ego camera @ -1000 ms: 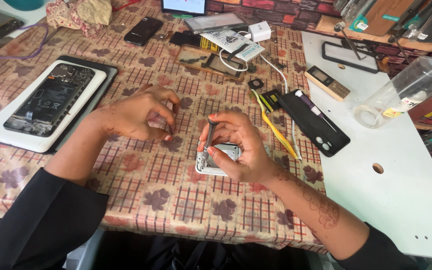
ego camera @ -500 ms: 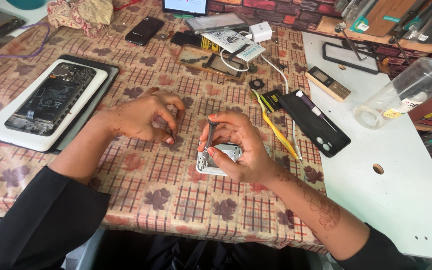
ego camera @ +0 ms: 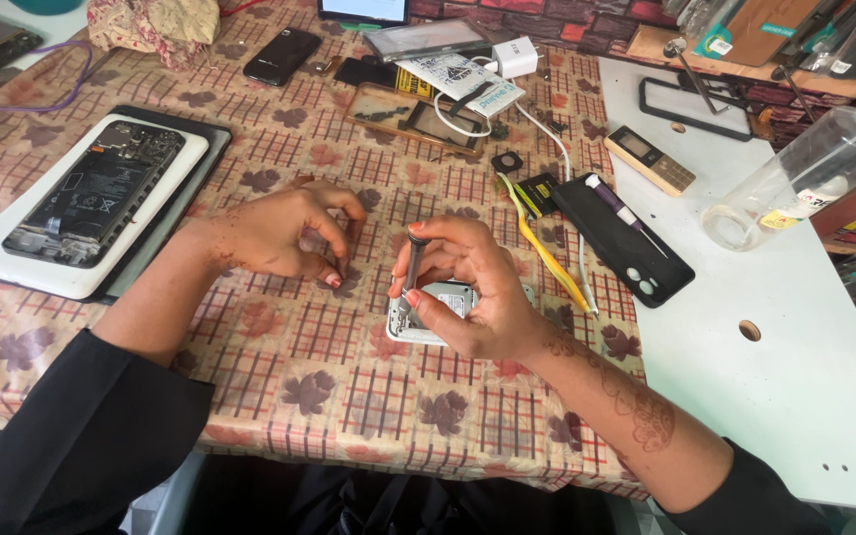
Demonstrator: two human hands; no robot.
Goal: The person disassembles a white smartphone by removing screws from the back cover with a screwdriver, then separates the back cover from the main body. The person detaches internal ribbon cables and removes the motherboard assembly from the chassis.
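Nearest me, her right hand (ego camera: 473, 287) is closed around a small screwdriver (ego camera: 411, 272), held upright with its tip down on a pale opened phone (ego camera: 448, 307) lying flat on the patterned tablecloth (ego camera: 329, 396). At about nine o'clock from it, the left hand (ego camera: 284, 233) rests curled on the cloth, fingertips pinched narrow; whether it holds anything I cannot tell. Farther off, a black phone back (ego camera: 626, 243) lies at two o'clock, and a dismantled phone on a white tray (ego camera: 81, 203) at ten o'clock.

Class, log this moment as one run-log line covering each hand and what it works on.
right hand: holds screwdriver upright, tip on small white phone | left hand: fingertips on patterned tablecloth, beside phone | opened phone on white board: untouched
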